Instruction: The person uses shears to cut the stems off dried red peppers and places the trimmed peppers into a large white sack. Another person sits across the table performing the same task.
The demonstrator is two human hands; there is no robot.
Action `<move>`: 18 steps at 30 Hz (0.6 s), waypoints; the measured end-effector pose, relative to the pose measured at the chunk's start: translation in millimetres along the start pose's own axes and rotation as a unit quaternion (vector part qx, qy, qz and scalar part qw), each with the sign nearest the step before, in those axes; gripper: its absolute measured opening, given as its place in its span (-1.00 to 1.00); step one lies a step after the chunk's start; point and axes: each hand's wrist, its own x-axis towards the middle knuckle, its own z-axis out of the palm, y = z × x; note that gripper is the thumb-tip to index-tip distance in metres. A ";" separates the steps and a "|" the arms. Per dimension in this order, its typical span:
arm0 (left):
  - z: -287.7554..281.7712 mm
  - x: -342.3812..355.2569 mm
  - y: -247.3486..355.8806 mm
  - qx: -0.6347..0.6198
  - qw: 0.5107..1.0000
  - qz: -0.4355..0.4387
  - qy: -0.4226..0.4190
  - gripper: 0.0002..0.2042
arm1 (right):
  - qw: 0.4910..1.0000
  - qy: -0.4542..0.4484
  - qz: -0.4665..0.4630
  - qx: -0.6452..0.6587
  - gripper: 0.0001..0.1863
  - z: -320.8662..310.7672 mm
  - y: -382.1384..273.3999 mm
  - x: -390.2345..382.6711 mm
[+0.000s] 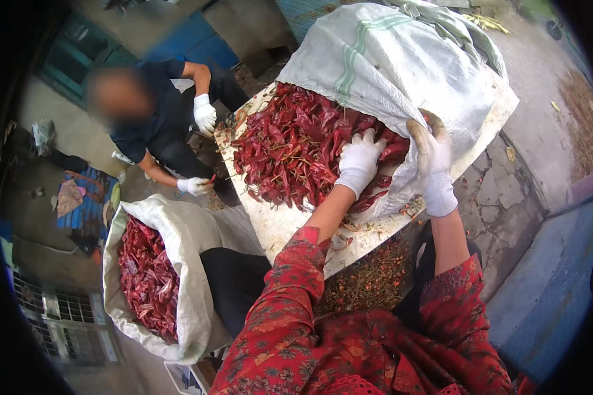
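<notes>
A large white woven sack (pixel 415 59) with green stripes lies on a pale board (pixel 369 234), its mouth facing me. Dried red chilies (pixel 293 148) spill from it in a heap across the board. My left hand (pixel 361 160), in a white glove, rests on the chilies just inside the mouth, fingers bent and apart. Its fingertips are partly hidden, and nothing shows clearly in its grasp. Also gloved, my right hand (pixel 435 155) is closed on the sack's rim, thumb and fingers pinching the fabric.
At lower left stands an open white sack (pixel 207 309) full of red chilies (pixel 148 283). Across the board sits a person (pixel 158 112) in dark clothes and white gloves, one hand (pixel 196 186) holding a chili. Stems and scraps (pixel 369 280) litter the ground below. A blue panel (pixel 553 289) stands at right.
</notes>
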 end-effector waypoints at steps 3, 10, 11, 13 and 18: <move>-28.1 -14.0 -16.4 -0.037 0.995 -0.087 -0.016 -0.35 | 0.999 -0.016 -0.016 -0.023 -0.46 -0.9 7.1 5.3; -62.0 -65.0 -77.6 -0.067 0.984 -0.163 -0.029 -0.28 | 0.916 -0.058 -0.043 -0.395 -0.42 -14.2 -14.7 -1.1; -70.3 -70.5 -80.6 -0.072 0.983 -0.166 -0.037 -0.25 | 0.909 -0.052 -0.063 -0.408 -0.45 -24.5 -3.2 4.0; -79.8 -87.4 -100.1 -0.139 0.977 -0.153 -0.056 -0.11 | 0.874 -0.059 -0.052 -0.480 -0.45 -28.9 2.5 1.7; -57.0 -127.2 -173.5 -0.408 0.910 0.001 0.074 -0.33 | 0.801 -0.132 -0.049 -0.582 -0.40 -30.7 35.8 -9.2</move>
